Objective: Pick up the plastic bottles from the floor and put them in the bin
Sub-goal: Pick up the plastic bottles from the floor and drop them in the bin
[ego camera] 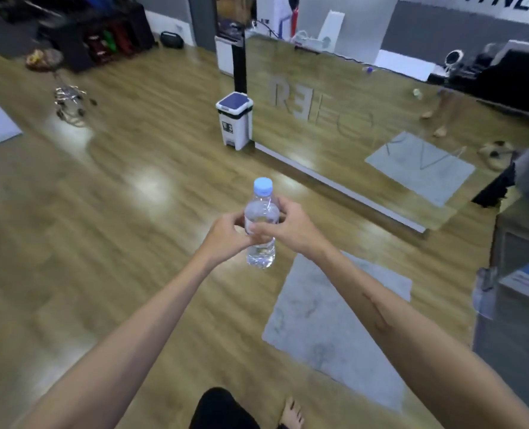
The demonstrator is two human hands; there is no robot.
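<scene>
A clear plastic bottle (261,212) with a light blue cap stands upright in the air in front of me. My left hand (226,233) grips its middle from the left, fingers curled round it. From the right, my right hand (288,226) wraps the same part of the bottle. A white pedal bin (234,120) with a dark blue closed lid stands on the wooden floor well beyond the bottle, beside the end of a wall mirror.
A large wall mirror (365,125) runs along the right. A grey mat (334,323) lies on the floor below my right arm. A stool on castors (68,100) stands far left, dark shelving (102,35) behind it. My bare foot (291,411) shows at the bottom.
</scene>
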